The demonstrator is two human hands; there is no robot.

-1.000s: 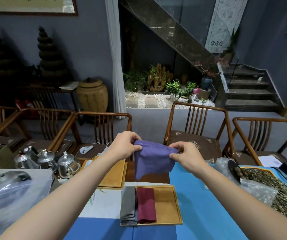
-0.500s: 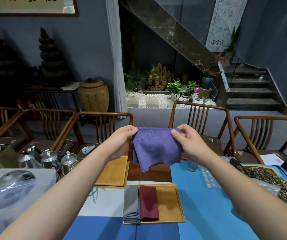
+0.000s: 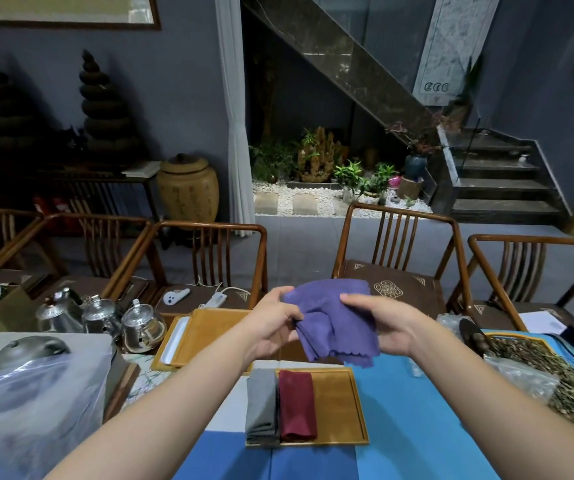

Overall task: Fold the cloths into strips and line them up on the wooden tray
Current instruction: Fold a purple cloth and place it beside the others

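From the head view I saw my left hand (image 3: 275,323) and right hand (image 3: 386,323) pinching the purple cloth (image 3: 334,320) in the air above the wooden tray (image 3: 339,407), fingers curled into its bunched top edge. The grey strip (image 3: 261,407) and maroon strip (image 3: 296,403) lay side by side at the tray's left; I judged two done and this one only part-folded. Bare tray remained right of the maroon strip, clear of the rim.
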